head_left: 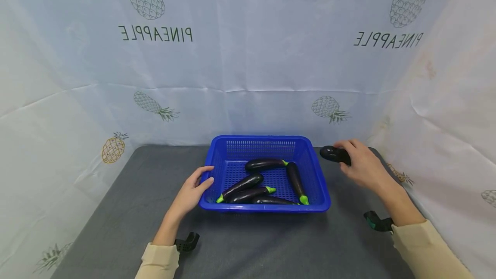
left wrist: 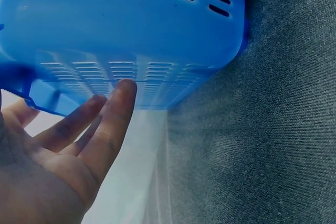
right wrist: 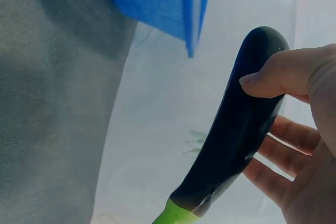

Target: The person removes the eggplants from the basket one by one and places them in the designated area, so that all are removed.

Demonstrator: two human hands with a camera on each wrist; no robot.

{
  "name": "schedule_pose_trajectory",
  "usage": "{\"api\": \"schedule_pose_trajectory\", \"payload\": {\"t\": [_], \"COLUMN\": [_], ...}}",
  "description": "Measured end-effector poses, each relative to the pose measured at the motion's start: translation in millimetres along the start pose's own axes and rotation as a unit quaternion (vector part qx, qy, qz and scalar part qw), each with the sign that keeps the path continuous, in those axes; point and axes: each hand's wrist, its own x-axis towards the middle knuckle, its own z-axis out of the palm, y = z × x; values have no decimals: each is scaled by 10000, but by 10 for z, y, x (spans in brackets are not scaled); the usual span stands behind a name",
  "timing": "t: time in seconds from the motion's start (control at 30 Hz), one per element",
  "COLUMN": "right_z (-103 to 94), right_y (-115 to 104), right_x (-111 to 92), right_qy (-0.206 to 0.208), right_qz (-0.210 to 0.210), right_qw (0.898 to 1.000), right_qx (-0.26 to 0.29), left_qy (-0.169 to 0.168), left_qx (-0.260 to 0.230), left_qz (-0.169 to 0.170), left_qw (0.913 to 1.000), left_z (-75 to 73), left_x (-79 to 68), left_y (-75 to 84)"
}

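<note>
A blue plastic basket point(head_left: 265, 207) stands on the dark table, with several dark purple, green-stemmed eggplants point(head_left: 265, 164) lying inside it. At its left rim is my left hand point(head_left: 192, 190), thumb and index fingertips over the edge. In the left wrist view, extended fingers point(left wrist: 107, 135) lie against the basket's slotted outer wall point(left wrist: 131, 35). To the right of the basket, my right hand point(head_left: 362, 165) holds another eggplant point(head_left: 334, 154) above the table. The right wrist view shows this eggplant point(right wrist: 239, 124) between the thumb and the fingers, its green stem end pointing down-left.
The dark grey table point(head_left: 155, 214) extends around the basket. A white sheet point(head_left: 267, 63) printed with pineapples hangs behind and along both sides. Dark wrist mounts point(head_left: 187, 242) sit on both forearms, below beige sleeves.
</note>
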Motion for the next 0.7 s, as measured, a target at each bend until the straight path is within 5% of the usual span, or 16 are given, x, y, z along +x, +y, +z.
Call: {"api": "schedule_pose_trajectory", "payload": {"t": [0.43, 0.7], "right_z": [288, 552], "right_y": [309, 514], "right_x": [-33, -47], "right_qy": [-623, -763], "right_qz": [472, 226], "right_qw": [9968, 9962], "right_qx": [-146, -345], "left_qy": [23, 6], "left_qx": [-10, -5], "left_qz": [-22, -46], "left_qw": [10000, 10000], "left_z": [7, -1], "left_x": [-1, 2], "left_y": [8, 8]}}
